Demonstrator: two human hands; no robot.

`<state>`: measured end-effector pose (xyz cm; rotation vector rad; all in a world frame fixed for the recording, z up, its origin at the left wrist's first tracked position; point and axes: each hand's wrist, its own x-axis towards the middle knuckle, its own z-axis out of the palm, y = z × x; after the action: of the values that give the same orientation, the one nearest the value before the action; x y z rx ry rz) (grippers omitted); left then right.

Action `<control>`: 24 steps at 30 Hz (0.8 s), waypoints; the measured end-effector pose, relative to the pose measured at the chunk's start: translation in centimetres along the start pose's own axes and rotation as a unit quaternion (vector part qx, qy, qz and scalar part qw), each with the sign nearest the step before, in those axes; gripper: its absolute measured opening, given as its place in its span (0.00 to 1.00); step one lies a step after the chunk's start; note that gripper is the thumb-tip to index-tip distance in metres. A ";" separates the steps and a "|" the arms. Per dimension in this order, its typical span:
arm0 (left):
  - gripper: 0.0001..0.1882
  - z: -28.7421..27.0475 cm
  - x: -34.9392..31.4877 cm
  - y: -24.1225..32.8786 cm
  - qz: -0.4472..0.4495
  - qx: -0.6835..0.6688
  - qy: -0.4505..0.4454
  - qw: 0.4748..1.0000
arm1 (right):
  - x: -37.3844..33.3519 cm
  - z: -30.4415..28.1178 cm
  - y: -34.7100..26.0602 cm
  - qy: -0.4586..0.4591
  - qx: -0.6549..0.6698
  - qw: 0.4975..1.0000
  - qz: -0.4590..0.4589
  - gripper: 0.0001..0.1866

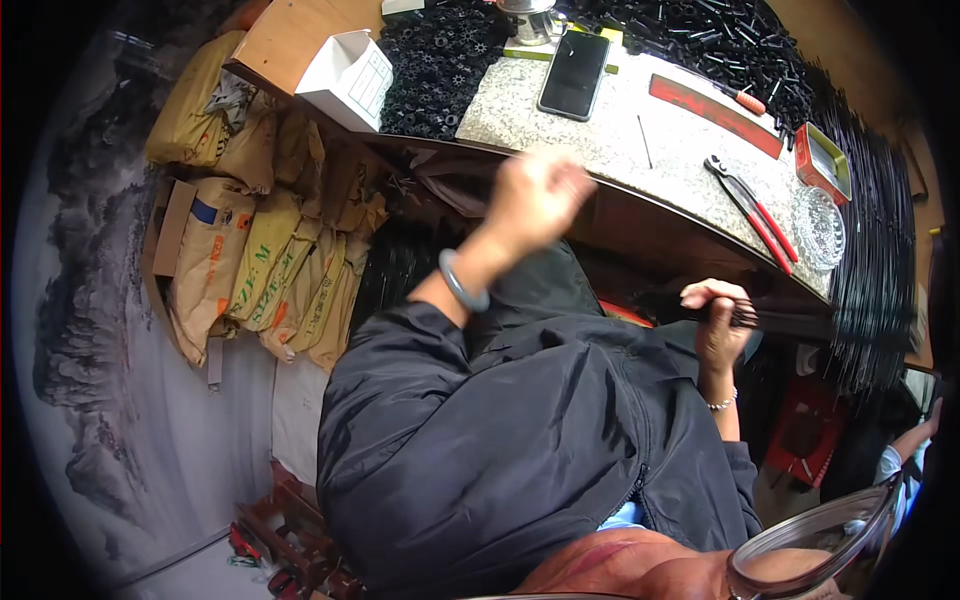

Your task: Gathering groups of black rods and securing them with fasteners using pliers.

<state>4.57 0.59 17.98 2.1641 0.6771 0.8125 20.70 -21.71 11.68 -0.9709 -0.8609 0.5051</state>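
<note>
The right hand (pixel 716 325) curls around slim black pieces (pixel 744 313), near the front edge of the speckled pale stone counter (pixel 690 150); a light, even grip should keep them aligned. The left hand (pixel 540 200) is blurred, fingers bent, and I cannot tell whether it holds anything.

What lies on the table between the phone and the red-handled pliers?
In the head view, a thin dark rod lies between the phone and the pliers, on speckled tabletop.
</note>
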 end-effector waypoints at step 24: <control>0.15 -2.4 9.5 -0.7 0.021 -0.327 0.028 0.944 | 4.0 1.4 -0.5 -0.060 0.070 0.995 0.037 0.08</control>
<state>9.05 8.41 21.97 1.5578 0.3194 0.9605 21.89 -18.36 14.10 -0.8524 -0.8871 0.6842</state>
